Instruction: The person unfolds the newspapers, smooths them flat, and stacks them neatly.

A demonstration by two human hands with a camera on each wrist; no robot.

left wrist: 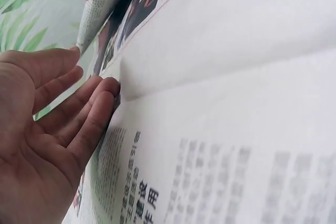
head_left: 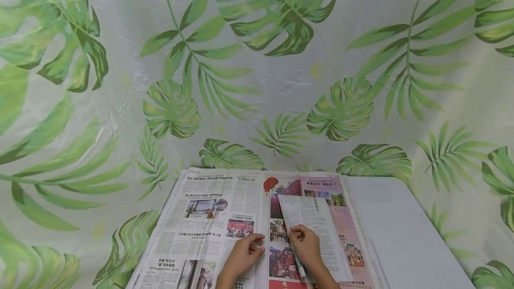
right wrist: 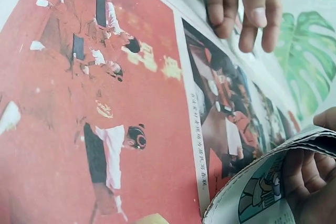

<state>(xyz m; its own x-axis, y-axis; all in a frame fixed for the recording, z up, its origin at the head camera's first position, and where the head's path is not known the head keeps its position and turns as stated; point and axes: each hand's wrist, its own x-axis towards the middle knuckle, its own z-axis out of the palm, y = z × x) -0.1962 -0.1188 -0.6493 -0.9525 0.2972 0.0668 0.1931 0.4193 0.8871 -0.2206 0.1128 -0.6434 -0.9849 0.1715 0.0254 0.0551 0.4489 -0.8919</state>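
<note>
A newspaper (head_left: 201, 235) lies spread out, text on its left page and colour photos on its right. On the right page sits a smaller folded newspaper (head_left: 321, 235), its left edge lifted and curled. My right hand (head_left: 306, 246) grips that edge, fingers tucked under the curled paper (right wrist: 262, 182) and thumb on top. Beside the centre fold is my left hand (head_left: 244, 255), holding nothing, with its fingers loosely bent. In the left wrist view the left hand's fingertips (left wrist: 110, 85) are at the paper's surface; whether they press on it I cannot tell.
A white board or sheet (head_left: 401, 231) shows to the right of the newspaper. Behind and around everything hangs or lies a pale cloth (head_left: 281, 88) printed with green leaves. A red photo (right wrist: 152, 93) fills part of the right page near the right hand.
</note>
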